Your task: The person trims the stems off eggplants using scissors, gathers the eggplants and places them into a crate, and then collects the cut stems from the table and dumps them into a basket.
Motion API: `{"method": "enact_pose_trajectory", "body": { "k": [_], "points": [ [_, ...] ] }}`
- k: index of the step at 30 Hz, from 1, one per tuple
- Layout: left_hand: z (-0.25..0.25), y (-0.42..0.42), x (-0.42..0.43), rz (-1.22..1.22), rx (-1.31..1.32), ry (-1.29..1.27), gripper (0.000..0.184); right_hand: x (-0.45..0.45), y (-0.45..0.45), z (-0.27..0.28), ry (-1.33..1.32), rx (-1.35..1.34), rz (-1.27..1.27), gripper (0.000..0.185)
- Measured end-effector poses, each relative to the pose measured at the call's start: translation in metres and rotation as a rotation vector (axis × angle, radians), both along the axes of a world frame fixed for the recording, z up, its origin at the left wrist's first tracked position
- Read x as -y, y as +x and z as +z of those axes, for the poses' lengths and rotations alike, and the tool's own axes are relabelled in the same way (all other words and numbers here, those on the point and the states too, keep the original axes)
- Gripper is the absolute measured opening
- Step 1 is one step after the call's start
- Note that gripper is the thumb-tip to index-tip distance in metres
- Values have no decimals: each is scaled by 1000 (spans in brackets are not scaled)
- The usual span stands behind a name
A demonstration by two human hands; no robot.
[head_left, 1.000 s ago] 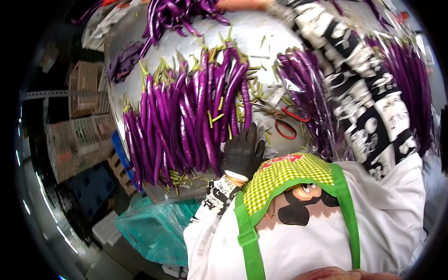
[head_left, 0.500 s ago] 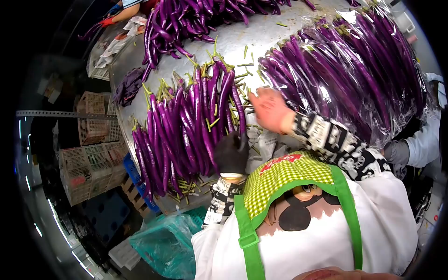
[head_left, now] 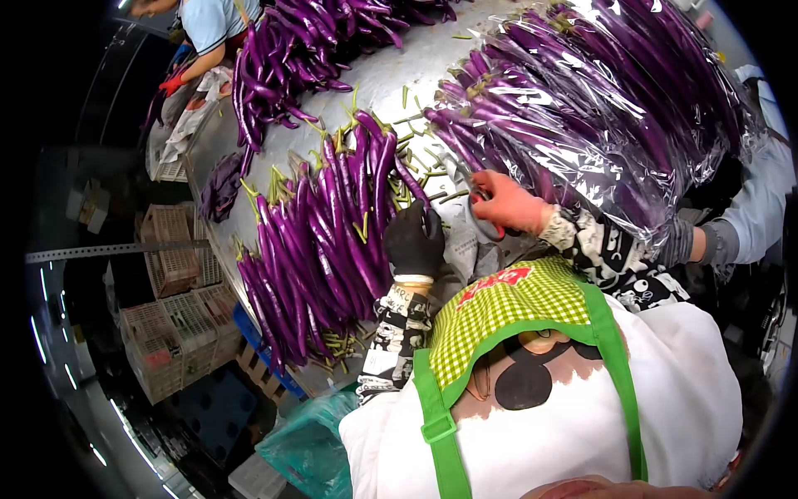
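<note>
My left hand (head_left: 414, 241), in a black glove, closes on the end of a long purple eggplant (head_left: 411, 181) at the right edge of a loose row of eggplants (head_left: 328, 224). Their green stems point away from me. In an orange-red glove, my right hand (head_left: 514, 202) is closed around scissors (head_left: 497, 232) with red handles; the grey blades point up and left, partly hidden. Cut green stem pieces (head_left: 424, 158) lie scattered between the row and the wrapped eggplants.
Eggplants in clear plastic (head_left: 573, 116) cover the table's right side. A loose heap (head_left: 307, 50) lies at the back. Another person's gloved hand (head_left: 677, 241) touches the plastic at right; a red-gloved hand (head_left: 173, 84) is far left. Crates (head_left: 179, 333) and a teal bag (head_left: 312, 441) sit below the table.
My right hand has gone from flat over the stem pieces to gripping the scissors. My left hand stays by the row's right edge. The camera view has shifted slightly.
</note>
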State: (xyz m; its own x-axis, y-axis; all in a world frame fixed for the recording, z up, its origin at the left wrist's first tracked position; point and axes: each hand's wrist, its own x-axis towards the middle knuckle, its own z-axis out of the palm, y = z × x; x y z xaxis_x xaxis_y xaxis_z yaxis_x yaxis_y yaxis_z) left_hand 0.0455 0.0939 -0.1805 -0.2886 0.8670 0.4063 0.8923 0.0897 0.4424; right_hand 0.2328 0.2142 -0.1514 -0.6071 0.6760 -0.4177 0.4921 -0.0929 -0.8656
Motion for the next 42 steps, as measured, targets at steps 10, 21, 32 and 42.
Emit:
{"method": "enact_pose_trajectory", "body": {
  "k": [10,21,32,42],
  "points": [
    [-47,-25,-150,22,24,-272,64,-8,48,-12,89,-234,-250,48],
    [-43,24,-149,-184,-269,-198,63,-54,83,8,-6,-382,-360,69],
    [-51,112,-96,-345,-147,-265,58,-40,74,58,350,297,-3,58],
    [6,33,-124,-161,295,100,28,-6,90,38,614,273,43,67]
  ]
}}
